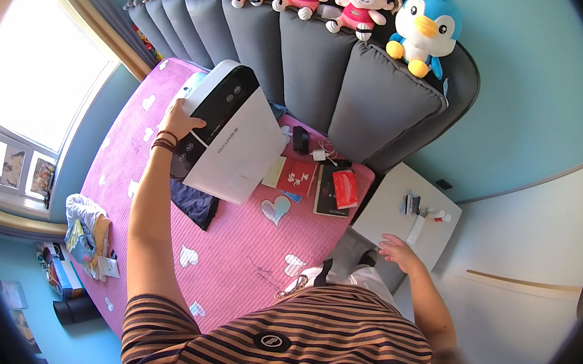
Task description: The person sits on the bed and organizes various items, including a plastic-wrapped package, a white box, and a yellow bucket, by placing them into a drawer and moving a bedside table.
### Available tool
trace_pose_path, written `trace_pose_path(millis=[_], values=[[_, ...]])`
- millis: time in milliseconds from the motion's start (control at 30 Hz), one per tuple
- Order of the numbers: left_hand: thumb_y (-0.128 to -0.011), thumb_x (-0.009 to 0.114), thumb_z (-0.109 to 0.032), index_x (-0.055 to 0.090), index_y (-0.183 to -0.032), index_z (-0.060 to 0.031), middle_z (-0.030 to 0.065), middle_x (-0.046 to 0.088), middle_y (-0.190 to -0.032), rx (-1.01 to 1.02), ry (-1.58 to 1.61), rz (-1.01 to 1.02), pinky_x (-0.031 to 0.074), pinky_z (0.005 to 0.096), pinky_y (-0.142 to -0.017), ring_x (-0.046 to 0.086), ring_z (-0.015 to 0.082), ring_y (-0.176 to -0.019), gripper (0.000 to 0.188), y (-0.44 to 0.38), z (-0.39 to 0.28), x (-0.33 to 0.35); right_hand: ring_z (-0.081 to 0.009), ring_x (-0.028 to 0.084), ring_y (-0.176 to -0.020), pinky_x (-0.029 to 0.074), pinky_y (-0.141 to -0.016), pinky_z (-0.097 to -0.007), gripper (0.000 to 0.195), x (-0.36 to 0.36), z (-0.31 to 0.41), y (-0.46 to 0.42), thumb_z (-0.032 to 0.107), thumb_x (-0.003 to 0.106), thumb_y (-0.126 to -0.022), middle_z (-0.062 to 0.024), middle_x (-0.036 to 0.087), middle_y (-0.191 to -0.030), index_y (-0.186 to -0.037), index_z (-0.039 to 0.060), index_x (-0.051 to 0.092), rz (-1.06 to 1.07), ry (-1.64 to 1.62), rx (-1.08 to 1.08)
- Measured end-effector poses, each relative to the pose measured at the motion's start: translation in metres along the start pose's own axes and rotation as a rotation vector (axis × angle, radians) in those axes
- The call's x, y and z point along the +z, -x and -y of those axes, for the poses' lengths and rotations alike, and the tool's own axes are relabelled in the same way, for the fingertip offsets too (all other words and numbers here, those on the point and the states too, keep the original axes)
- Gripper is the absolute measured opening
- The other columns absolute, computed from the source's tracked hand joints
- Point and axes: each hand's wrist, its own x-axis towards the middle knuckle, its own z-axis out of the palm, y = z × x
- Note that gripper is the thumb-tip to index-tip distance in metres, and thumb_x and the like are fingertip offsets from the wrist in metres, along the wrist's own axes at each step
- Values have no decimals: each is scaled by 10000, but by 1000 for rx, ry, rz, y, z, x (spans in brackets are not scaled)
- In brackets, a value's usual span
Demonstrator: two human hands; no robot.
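Note:
My left hand [184,122], with brown bead bracelets at the wrist, grips the edge of a white box-shaped appliance [245,150] with a black control panel. The appliance is tilted over the pink quilted bed cover [246,240]; whether it touches the bed cannot be told. A dark folded cloth [193,204] lies partly beneath it. My right hand [398,253] holds nothing, its fingers apart, near the edge of a white bedside table [387,200]. To the right of the appliance lie a red booklet [297,176], a black book [325,195] and a red soft packet [345,189].
A grey padded headboard [308,70] bears several plush dolls and a blue penguin plush [427,28]. A white charger [319,155] with a cable and a black object [301,140] lie near it. Clothes [87,232] hang at the bed's left edge, above a black roll [76,310].

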Motion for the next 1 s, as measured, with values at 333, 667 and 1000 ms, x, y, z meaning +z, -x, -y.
trace_pose_path(millis=[333, 667, 1000], values=[[-539, 791, -289, 413, -1263, -3, 229, 508, -1190, -31, 10, -15, 401, 385, -951, 493, 343, -1117, 866, 29, -8, 1, -166, 547, -970, 430, -749, -277, 561, 8, -44, -11, 327, 632, -821, -67, 550, -1153, -1290, 84, 443, -30, 194, 170], [-559, 795, -281, 392, -1265, 4, 234, 547, -1117, 68, -9, -97, 415, 373, -917, 537, 337, -1055, 862, 29, 10, 18, -167, 590, -848, 471, -674, -286, 450, 145, -26, -265, 309, 638, -823, -50, 605, -957, -1175, 61, 508, 252, -52, 86], [-669, 702, -105, 424, -1237, 51, 112, 606, -935, 42, 346, 65, 479, 253, -716, 597, 165, -808, 651, 9, -23, 17, -314, 417, -1133, 270, -985, -534, 755, 209, -22, -427, 425, 752, -679, -112, 465, -1259, -1275, 101, 422, -80, -317, 139]])
